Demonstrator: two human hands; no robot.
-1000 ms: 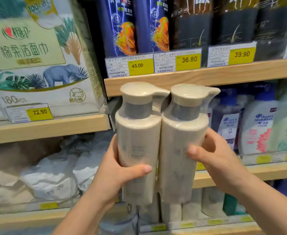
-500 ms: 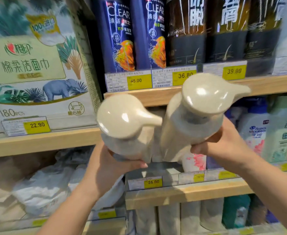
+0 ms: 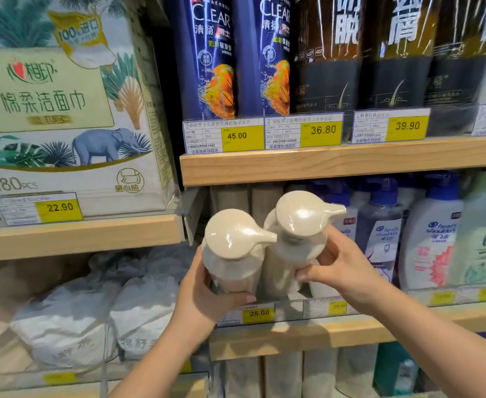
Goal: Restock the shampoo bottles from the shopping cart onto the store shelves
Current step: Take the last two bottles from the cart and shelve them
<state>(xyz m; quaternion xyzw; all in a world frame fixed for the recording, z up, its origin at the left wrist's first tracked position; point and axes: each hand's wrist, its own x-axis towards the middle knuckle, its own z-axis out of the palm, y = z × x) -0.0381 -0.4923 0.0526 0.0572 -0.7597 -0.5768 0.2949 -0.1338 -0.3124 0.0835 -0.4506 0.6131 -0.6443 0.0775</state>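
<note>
Both beige pump bottles have dropped lower in the frame since half a second ago, now at centre, in front of the middle shelf (image 3: 308, 337). Left hand (image 3: 204, 294) wraps the left bottle (image 3: 233, 254), fingers closed around its body above the 25.00 price tag (image 3: 258, 313). Right hand (image 3: 342, 262) grips the right bottle (image 3: 299, 234) near its shoulder (spout pointing right). Bottles touch side by side; white Head & Shoulders bottles (image 3: 431, 239) stand at right.
</note>
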